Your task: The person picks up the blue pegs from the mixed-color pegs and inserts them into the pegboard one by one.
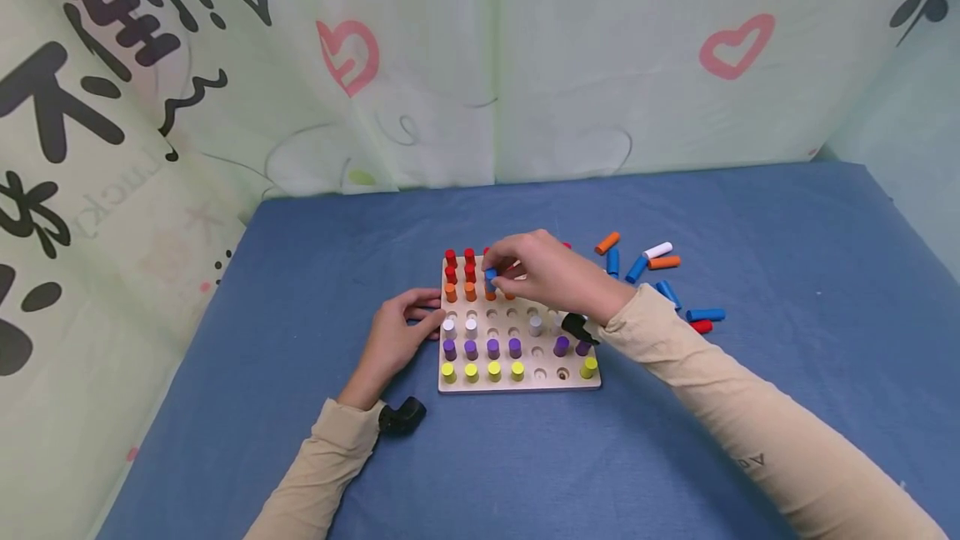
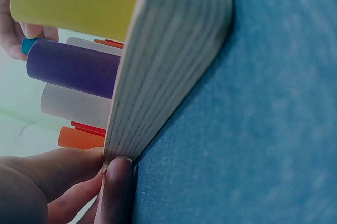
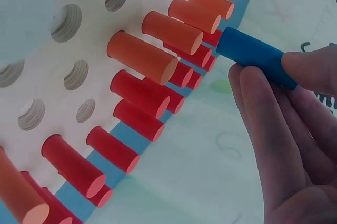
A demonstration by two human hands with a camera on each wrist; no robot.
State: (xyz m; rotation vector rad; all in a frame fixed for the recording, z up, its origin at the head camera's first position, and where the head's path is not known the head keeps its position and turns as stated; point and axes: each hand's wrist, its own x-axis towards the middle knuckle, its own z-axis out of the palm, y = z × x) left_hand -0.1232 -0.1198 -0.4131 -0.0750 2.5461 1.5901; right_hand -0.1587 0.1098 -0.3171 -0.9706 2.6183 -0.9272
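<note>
A wooden pegboard (image 1: 519,385) lies on the blue cloth, with red, orange, white, purple and yellow pegs standing in its holes. In the right wrist view my right hand (image 3: 289,124) pinches a blue peg (image 3: 255,56) between thumb and fingers, above the board. From the head, the right hand (image 1: 551,269) is over the board's back rows, the blue peg (image 1: 491,276) near the orange ones. My left hand (image 1: 397,340) is at the board's left edge; in the left wrist view the left hand's thumb and finger (image 2: 68,182) grip that edge (image 2: 163,71).
Loose pegs lie right of the board: blue (image 1: 705,315), orange (image 1: 607,242), white (image 1: 658,250) and red (image 1: 701,327). A printed curtain (image 1: 555,65) hangs behind the table (image 1: 337,248).
</note>
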